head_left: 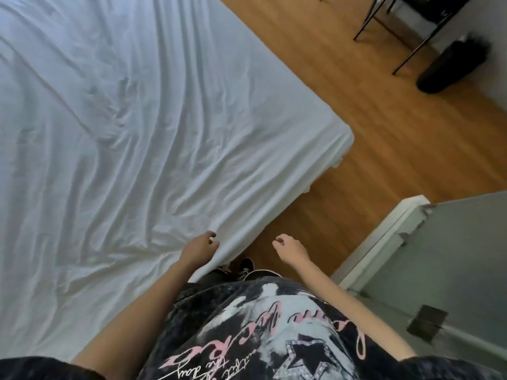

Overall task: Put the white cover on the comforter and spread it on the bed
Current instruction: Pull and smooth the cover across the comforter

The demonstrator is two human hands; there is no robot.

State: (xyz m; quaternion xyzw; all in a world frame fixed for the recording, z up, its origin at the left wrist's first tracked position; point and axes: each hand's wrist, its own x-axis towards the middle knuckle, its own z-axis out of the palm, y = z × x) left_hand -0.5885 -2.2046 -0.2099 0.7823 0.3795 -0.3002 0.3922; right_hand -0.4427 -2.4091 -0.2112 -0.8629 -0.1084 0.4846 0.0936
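White cover [131, 127] lies spread and wrinkled across the bed, reaching its near corner. Left hand [199, 249] hovers at the cover's near edge, fingers loosely curled, grip holding nothing. Right hand [292, 249] hangs over the wooden floor [356, 138] beside the bed, fingers likewise loosely curled and empty.

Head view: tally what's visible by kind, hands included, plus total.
Hands: 2, left hand at the bed edge, right hand over the floor, both loosely curled and holding nothing
Beds: 1, bed under a wrinkled white sheet
Chairs: 1, black-legged chair, partly in view
Dark fuzzy objects on the floor: 1, dark object, too blurred to identify
Total: 5
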